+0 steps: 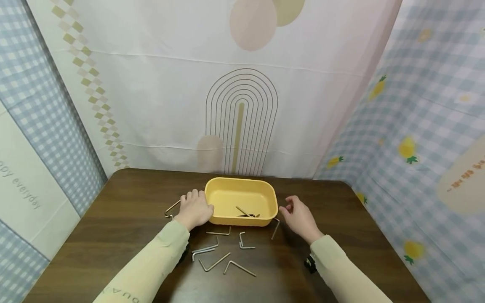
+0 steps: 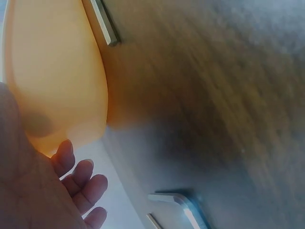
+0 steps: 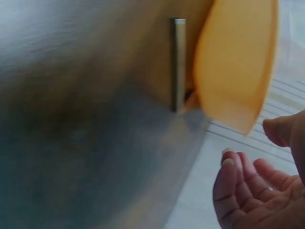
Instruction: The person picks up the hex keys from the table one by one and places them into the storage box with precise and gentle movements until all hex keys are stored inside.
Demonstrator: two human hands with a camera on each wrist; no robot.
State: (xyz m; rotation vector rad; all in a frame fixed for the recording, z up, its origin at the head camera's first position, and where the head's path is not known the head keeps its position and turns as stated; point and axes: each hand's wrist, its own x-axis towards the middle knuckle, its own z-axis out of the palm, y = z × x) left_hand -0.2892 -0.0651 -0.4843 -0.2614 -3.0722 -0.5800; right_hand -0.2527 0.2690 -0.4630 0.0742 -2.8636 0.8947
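Note:
A shallow yellow plastic bin (image 1: 238, 200) stands toward the back of the brown table. My left hand (image 1: 195, 209) grips its left end, thumb over the rim; in the left wrist view the fingers (image 2: 90, 188) are beside the outer wall. At the bin's right end my right hand (image 1: 299, 216) is held apart from it, fingers loosely bent and nothing in them. Inside the bin, near the front wall, lie a hex key (image 1: 242, 210) and a small dark piece (image 1: 248, 216). Another hex key (image 3: 178, 64) lies on the table close to the bin's right front corner.
Several L-shaped hex keys lie in front of the bin, among them a brass-coloured one (image 1: 240, 268) and a silver one (image 1: 203, 251). More lie left of my left hand, including a long one (image 1: 173, 206). A patterned cloth (image 1: 170, 105) hangs behind the table (image 1: 140, 193).

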